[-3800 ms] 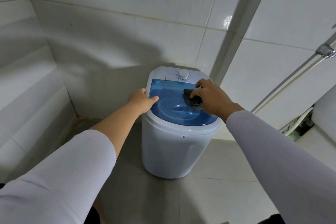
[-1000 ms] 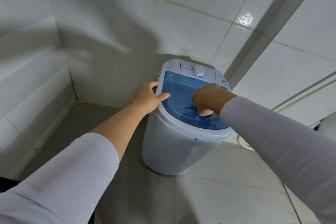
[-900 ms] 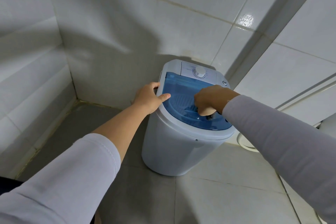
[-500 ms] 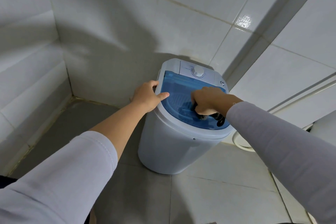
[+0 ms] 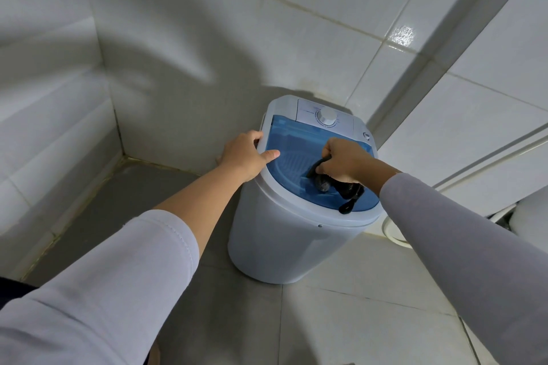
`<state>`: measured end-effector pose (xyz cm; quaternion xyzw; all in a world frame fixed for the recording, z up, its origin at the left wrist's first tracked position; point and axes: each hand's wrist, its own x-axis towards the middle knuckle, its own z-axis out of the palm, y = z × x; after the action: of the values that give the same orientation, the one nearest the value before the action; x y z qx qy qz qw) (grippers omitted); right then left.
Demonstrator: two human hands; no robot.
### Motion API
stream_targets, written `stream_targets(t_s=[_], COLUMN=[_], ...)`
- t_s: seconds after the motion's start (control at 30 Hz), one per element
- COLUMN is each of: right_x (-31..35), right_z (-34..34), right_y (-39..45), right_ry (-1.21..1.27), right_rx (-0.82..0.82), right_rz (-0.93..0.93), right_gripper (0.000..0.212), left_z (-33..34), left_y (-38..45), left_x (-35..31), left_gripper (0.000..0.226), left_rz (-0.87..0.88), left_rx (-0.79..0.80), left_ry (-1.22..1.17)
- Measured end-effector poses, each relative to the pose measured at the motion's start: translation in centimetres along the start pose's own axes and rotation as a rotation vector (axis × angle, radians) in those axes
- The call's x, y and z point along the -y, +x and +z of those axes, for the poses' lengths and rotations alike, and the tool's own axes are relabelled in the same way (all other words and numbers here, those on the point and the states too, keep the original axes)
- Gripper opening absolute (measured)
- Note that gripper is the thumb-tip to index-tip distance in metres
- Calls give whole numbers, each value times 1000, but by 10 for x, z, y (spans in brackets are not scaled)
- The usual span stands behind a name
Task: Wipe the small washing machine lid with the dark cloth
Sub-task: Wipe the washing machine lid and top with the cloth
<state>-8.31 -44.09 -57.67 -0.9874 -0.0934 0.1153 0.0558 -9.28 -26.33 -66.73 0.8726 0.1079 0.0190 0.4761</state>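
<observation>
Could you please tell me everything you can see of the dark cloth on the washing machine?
The dark cloth is a black, soft-looking rag, bunched up, not spread flat. It lies on the translucent blue lid, toward its near right part. The right hand grips it from above, hiding its middle; one strip pokes out by the fingers, and a narrow looped end trails toward the lid's front edge.
</observation>
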Motion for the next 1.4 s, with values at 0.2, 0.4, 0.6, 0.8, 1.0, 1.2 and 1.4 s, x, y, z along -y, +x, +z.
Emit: stream_targets(t_s=[0.2,0.4,0.6,0.8,1.0,1.2,1.4], right_x=[-4,-10,-13,-21,-18,-8,-10], right_z=[1,-3,-2,2,-7,-11,-15], right_y=[-1,-3,-5,-3,-6,-8,-9], right_ry=[286,640,655,164,-193,-526,-573], right_rx=[-19,5,-31,-43,63,67,59], right_rz=[123,238,131,-194,-197,-206,-178], right_gripper=[11,6,15,20,32,31,31], left_z=[0,0,2,0,-1,-2,-2], left_y=[0,-2,-2,-1,-1,-3,-4], left_x=[0,-2,-2,-1,1,0,-1], left_gripper=[68,66,67,67,67,66,67], left_rz=[0,5,3,7,11,2,-6], left_rx=[-8,-16,-29,-20,-18,-20,-9], left_ry=[9,42,57,64,55,60,97])
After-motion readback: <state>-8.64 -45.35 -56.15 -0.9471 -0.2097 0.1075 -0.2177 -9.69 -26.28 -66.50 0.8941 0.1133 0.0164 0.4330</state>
